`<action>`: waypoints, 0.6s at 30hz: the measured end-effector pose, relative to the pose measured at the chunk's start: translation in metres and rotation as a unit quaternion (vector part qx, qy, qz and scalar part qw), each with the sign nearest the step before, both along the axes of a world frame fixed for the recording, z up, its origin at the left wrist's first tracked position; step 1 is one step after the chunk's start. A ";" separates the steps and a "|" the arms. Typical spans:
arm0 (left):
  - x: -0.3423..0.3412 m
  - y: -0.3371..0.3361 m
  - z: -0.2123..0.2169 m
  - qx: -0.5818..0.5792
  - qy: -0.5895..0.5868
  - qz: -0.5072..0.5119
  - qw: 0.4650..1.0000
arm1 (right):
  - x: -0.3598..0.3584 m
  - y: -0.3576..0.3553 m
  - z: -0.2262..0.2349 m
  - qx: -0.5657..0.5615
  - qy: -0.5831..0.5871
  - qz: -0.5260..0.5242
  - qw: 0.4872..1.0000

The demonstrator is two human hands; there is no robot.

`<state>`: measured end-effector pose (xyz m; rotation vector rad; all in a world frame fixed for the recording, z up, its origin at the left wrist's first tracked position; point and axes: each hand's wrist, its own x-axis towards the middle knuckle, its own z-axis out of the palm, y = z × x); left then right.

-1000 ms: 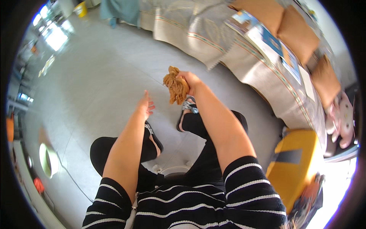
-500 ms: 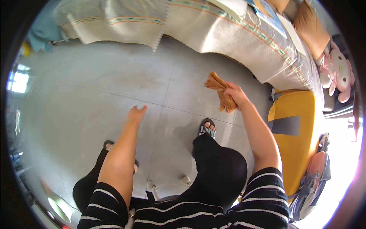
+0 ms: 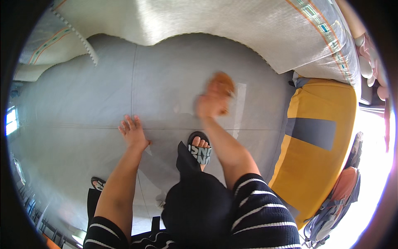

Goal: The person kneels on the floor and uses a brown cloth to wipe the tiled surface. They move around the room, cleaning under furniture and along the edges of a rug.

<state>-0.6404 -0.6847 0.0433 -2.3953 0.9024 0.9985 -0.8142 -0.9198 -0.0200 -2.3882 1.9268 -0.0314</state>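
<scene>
My right hand (image 3: pixel 211 104), smeared by motion, grips an orange-brown cloth (image 3: pixel 225 86) low over the grey tiled floor (image 3: pixel 174 91). The cloth is bunched up, and part of it is hidden by the hand; whether it touches the tiles I cannot tell for sure. On the other side, my left hand (image 3: pixel 134 135) has its fingers spread and its palm down at the floor, with nothing in it. A black slide sandal (image 3: pixel 200 145) on my foot sits between the two forearms.
A cream cover (image 3: pixel 182 20) with a patterned border hangs down along the far side, its hem near the floor. To the right stand a yellow piece with a grey band (image 3: pixel 319 95) and a backpack (image 3: pixel 340 195). Another sandal (image 3: pixel 98 182) shows at the lower left.
The view has moved lower and closer to the floor. My right hand has carried the cloth down and to the left. The left hand has come down with its fingers spread wider.
</scene>
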 end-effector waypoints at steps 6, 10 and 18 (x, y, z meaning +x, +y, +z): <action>-0.007 -0.024 0.021 0.024 0.042 -0.005 0.999 | 0.114 0.125 0.029 0.259 -0.079 0.537 0.799; -0.004 -0.016 0.016 0.035 0.001 -0.004 0.999 | 0.112 0.054 0.053 0.174 -0.032 0.593 0.785; -0.007 -0.024 0.020 0.064 -0.021 -0.029 0.997 | -0.065 -0.134 0.010 0.081 0.040 0.063 0.994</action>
